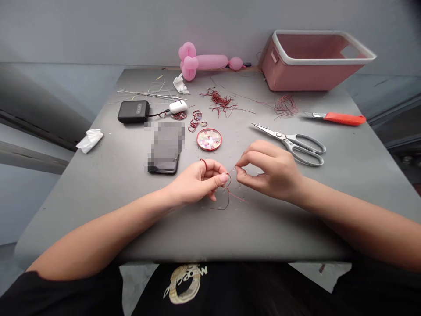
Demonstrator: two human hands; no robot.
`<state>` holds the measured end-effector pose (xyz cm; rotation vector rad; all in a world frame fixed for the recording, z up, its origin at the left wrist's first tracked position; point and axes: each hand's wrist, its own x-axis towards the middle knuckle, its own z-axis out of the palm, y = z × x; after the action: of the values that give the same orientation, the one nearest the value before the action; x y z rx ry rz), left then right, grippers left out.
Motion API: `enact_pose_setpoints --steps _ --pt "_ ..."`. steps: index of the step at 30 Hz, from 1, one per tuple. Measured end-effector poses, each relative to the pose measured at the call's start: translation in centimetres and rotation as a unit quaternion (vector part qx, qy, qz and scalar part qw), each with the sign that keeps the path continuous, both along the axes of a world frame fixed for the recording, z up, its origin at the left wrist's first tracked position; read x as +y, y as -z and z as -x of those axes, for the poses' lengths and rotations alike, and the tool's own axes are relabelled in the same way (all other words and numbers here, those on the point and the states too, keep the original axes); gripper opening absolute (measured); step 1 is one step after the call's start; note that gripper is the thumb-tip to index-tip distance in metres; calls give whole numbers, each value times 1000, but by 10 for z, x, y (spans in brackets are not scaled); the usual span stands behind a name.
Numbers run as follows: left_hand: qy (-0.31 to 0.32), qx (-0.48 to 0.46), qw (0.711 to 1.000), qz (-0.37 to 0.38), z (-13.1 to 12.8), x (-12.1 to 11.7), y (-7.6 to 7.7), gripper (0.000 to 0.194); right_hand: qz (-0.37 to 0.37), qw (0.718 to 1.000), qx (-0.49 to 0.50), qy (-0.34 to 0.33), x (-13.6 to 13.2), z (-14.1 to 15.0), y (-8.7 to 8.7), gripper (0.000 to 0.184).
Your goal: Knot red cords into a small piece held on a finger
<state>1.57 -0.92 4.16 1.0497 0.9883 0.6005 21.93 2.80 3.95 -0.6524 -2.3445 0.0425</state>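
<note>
My left hand point(205, 177) pinches a thin dark red cord point(228, 197) between thumb and forefinger, and a small loop of it shows at the fingertips. Loose ends of the cord hang below over the table. A red ring sits on one finger of this hand. To its right, my right hand point(269, 171) pinches a strand of the same cord between thumb and forefinger, so a short stretch runs between the hands. Just beyond them lies a round red-rimmed dish point(221, 142) of small pale and pink beads. Several finished cord rings point(194, 124) lie behind the dish.
Scissors point(292, 142) and an orange utility knife point(344, 118) lie right. Cut red cords point(220, 100) and a cord tangle point(286, 105) lie behind. A phone point(164, 151), power bank point(133, 111), tissue point(89, 140), pink balloon point(212, 62) and pink bin point(302, 77) surround the work area.
</note>
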Motion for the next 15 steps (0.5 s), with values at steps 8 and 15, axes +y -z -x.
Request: enact_pose_setpoints --steps 8,15 --pt "-48 -21 999 -15 1 0 1 28 -75 994 -4 80 18 -9 8 10" --pt "-45 -22 998 -29 0 -2 1 37 139 985 1 -106 2 -2 -5 16"
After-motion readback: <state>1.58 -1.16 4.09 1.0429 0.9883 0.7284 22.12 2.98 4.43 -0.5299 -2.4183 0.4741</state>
